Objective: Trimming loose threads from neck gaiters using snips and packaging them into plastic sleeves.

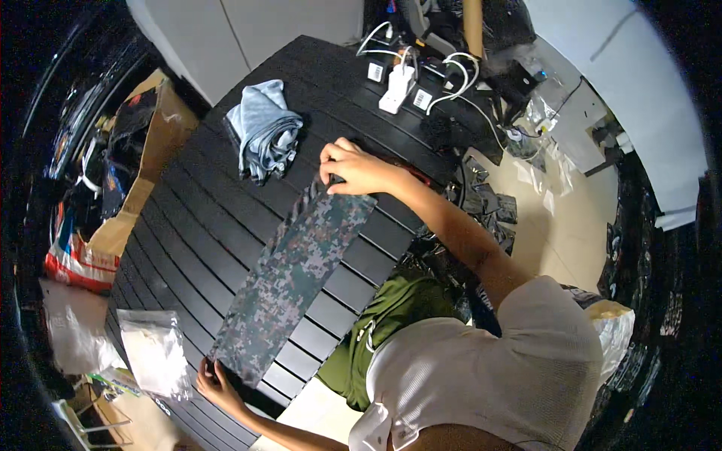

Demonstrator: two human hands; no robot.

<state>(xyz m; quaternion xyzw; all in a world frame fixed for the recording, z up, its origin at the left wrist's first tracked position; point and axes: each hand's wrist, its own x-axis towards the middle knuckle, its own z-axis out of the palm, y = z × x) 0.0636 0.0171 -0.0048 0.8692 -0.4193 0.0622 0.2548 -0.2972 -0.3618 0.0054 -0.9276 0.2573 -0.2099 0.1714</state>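
Note:
A length of digital-camouflage cloth (289, 282) lies as a long folded strip across the slatted black table (192, 203). What kind of item it is, I cannot make out. At its far right end my right hand (353, 169) is closed, fingertips pinching the edge. My left hand (218, 387) grips the near left corner, thumb and fingers bent over it. Dark folds show along the strip's far side by my right hand. A bunched light-blue cloth (265, 128) rests beyond the strip, apart from both hands.
A clear plastic bag (154, 353) with something pale inside lies at the table's left edge. A white power strip (397, 89) and cables sit at the far right end. An open cardboard box (154, 143) stands left of the table. Dark crumpled packaging (489, 203) lies to the right.

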